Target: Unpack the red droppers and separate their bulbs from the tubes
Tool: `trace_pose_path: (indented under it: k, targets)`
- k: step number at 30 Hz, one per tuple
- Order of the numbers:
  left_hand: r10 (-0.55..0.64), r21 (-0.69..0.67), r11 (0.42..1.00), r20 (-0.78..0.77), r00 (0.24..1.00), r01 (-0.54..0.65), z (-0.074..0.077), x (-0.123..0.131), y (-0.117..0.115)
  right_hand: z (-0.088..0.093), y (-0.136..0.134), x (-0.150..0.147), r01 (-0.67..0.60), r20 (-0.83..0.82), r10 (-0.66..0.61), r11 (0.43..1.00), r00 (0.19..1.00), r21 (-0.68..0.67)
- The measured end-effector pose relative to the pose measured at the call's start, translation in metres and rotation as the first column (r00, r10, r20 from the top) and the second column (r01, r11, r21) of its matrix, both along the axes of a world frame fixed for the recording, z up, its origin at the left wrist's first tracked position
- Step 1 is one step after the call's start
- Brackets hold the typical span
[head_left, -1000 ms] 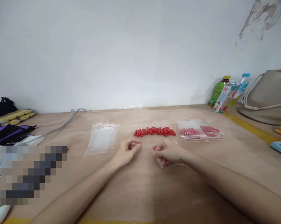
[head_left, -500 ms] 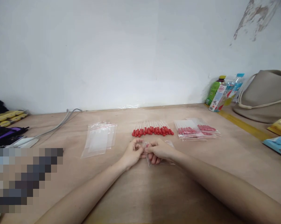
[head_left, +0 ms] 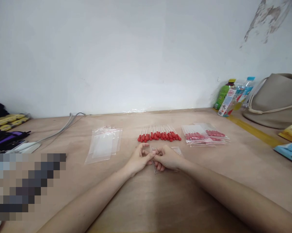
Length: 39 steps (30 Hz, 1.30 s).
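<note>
My left hand [head_left: 139, 159] and my right hand [head_left: 167, 157] meet at the middle of the wooden table [head_left: 209, 174], both pinched on a small clear zip bag [head_left: 177, 149] with red-tipped pieces inside it. Just beyond the hands lies a row of several red-tipped clear droppers [head_left: 159, 135]. To the left lies a stack of empty clear zip bags [head_left: 103, 144]. To the right sits a pile of filled bags [head_left: 204, 135] showing red tips.
Bottles [head_left: 230, 96] stand at the back right by a beige bag [head_left: 277, 100]. Yellow and blue packets [head_left: 291, 142] lie at the right edge. A grey cable [head_left: 61, 129], dark pouches [head_left: 5, 136] and a blurred patch occupy the left side.
My left hand moved right and joined my right hand on the small bag, which slid slightly left. The view shifted a little.
</note>
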<state>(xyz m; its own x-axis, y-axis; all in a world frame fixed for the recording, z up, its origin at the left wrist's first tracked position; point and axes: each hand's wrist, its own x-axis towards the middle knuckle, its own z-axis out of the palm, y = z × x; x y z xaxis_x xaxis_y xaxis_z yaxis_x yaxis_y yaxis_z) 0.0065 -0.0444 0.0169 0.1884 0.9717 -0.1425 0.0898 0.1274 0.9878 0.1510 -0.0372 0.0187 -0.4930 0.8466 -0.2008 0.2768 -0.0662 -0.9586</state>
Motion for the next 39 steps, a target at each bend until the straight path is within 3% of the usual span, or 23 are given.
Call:
trace_pose_path:
  k: [4, 11, 19, 21, 25, 28, 30, 32, 34, 36, 39]
  targets:
    - [0.005, 0.013, 1.000, 0.014, 1.000, -0.005, -0.003, 0.001, -0.001, 0.003, -0.001, -0.001, 0.016, 0.036, -0.015, 1.000, 0.999, -0.026]
    - [0.032, 0.208, 0.978, -0.026, 0.999, -0.025, -0.012, 0.001, -0.005, 0.009, -0.007, -0.008, 0.057, 0.104, -0.061, 0.998, 0.993, 0.036]
    - [0.029, 0.311, 0.950, -0.128, 0.991, 0.012, -0.016, -0.006, -0.003, 0.011, -0.006, 0.002, 0.162, -0.046, -0.167, 0.982, 0.985, -0.094]
    - [0.051, 0.414, 0.908, -0.275, 0.960, 0.071, -0.015, -0.011, -0.002, 0.016, -0.005, 0.006, 0.180, -0.066, -0.187, 0.979, 0.980, -0.098]
    - [0.178, 0.602, 0.765, -0.540, 0.823, 0.229, -0.012, -0.020, -0.004, 0.021, -0.007, 0.011, 0.190, -0.104, -0.194, 0.980, 0.975, -0.054]
    - [0.164, 0.580, 0.771, -0.579, 0.798, 0.262, -0.010, -0.024, -0.005, 0.016, -0.008, 0.019, 0.074, -0.040, -0.071, 0.995, 0.997, 0.073]
    - [0.139, 0.558, 0.786, -0.579, 0.803, 0.266, -0.009, -0.026, -0.004, 0.010, -0.009, 0.032, 0.044, 0.060, -0.066, 0.947, 0.996, 0.318]
    - [0.160, 0.578, 0.770, -0.584, 0.796, 0.269, -0.009, -0.027, -0.003, 0.002, -0.008, 0.048, 0.053, 0.163, -0.191, 0.791, 0.968, 0.610]
    - [0.229, 0.626, 0.734, -0.595, 0.770, 0.265, -0.009, -0.027, -0.001, -0.006, -0.008, 0.064, -0.009, 0.240, -0.267, 0.651, 0.933, 0.759]
    - [0.263, 0.646, 0.716, -0.601, 0.755, 0.265, -0.008, -0.026, 0.000, -0.012, -0.008, 0.075, -0.076, 0.296, -0.269, 0.610, 0.917, 0.789]
    - [0.153, 0.587, 0.758, -0.583, 0.798, 0.284, -0.004, -0.023, -0.002, -0.017, -0.008, 0.080, -0.092, 0.322, -0.270, 0.618, 0.908, 0.780]
